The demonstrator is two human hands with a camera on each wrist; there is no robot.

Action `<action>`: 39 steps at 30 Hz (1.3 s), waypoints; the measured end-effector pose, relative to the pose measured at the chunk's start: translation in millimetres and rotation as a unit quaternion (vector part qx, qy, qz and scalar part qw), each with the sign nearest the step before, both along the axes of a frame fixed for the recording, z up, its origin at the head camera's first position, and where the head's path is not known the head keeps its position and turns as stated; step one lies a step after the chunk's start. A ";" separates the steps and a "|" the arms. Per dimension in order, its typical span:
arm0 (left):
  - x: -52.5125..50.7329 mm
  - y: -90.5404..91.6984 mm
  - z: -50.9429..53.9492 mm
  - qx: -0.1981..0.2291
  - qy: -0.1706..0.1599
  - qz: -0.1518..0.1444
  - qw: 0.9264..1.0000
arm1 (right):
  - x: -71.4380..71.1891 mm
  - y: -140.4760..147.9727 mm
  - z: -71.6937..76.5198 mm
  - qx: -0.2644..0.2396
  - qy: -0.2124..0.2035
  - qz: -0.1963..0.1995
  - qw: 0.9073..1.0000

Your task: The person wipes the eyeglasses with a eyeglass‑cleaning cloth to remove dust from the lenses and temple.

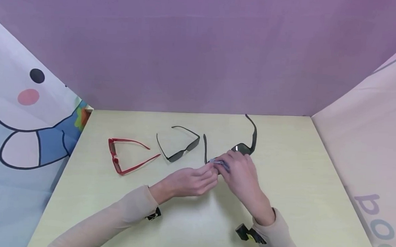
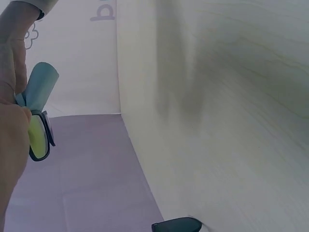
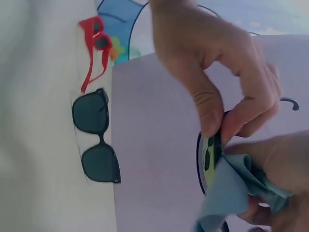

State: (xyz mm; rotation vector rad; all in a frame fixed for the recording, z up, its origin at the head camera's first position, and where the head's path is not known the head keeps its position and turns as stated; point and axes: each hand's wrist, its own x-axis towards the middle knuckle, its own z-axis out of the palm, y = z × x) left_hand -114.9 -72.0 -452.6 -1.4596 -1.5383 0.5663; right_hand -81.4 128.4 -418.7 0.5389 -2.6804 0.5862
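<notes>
A pair of black sunglasses (image 1: 241, 149) is held up over the table, its temples unfolded and pointing away toward the back wall. My left hand (image 1: 190, 181) pinches one end of its frame between thumb and fingers, as the right wrist view shows. A light blue cloth (image 3: 224, 186) is bunched in my right hand (image 1: 240, 173), which holds it against the lens beside my left fingertips. In the left wrist view the cloth (image 2: 41, 87) hangs over a lens (image 2: 38, 137) with yellow-green reflections. My hands hide much of the frame's front.
Thin black sunglasses (image 1: 176, 156) lie with temples unfolded on the pale wooden table (image 1: 288, 186), left of the held pair. Farther left are red-framed glasses (image 1: 117, 165), also unfolded. A purple wall (image 1: 200, 64) closes off the back, and printed cloth panels stand at both sides.
</notes>
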 end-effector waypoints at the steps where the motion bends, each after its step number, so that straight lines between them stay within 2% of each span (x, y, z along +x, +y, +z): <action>1: -0.1 -0.2 0.5 0.000 0.000 0.000 1.000 | -0.1 0.2 -0.1 0.013 0.015 -0.012 1.000; 3: -0.2 0.0 0.8 0.000 -0.001 0.001 1.000 | -0.3 0.2 -1.0 0.037 0.039 -0.033 0.998; 5: -0.2 0.3 1.0 0.003 -0.002 0.001 1.000 | -0.2 -0.4 -1.9 0.043 0.046 -0.041 0.997; 11: 0.3 0.0 1.4 0.015 -0.004 -0.005 1.000 | 1.9 -1.8 -1.2 -0.033 -0.025 0.013 0.999; 13: 0.3 0.3 2.2 0.015 -0.004 -0.007 1.000 | 2.3 0.0 -0.3 -0.042 -0.034 0.021 0.998; 21: -1.4 1.3 5.5 0.014 -0.002 -0.009 1.000 | -3.3 7.8 0.3 -0.008 0.010 -0.011 1.000; 26: -1.3 0.6 4.2 0.011 -0.010 -0.008 1.000 | 0.6 4.3 -1.8 -0.002 -0.001 0.028 1.000; 29: -1.4 0.2 2.5 0.010 -0.013 -0.009 1.000 | 2.8 2.4 -3.5 -0.005 0.006 0.040 0.999; 36: -2.9 0.3 1.6 0.007 -0.011 -0.009 1.000 | -2.7 4.5 -9.1 0.014 0.055 -0.005 0.998; 39: -3.5 0.2 1.7 0.008 -0.015 -0.008 1.000 | -4.2 5.7 -9.3 -0.002 0.033 0.009 0.999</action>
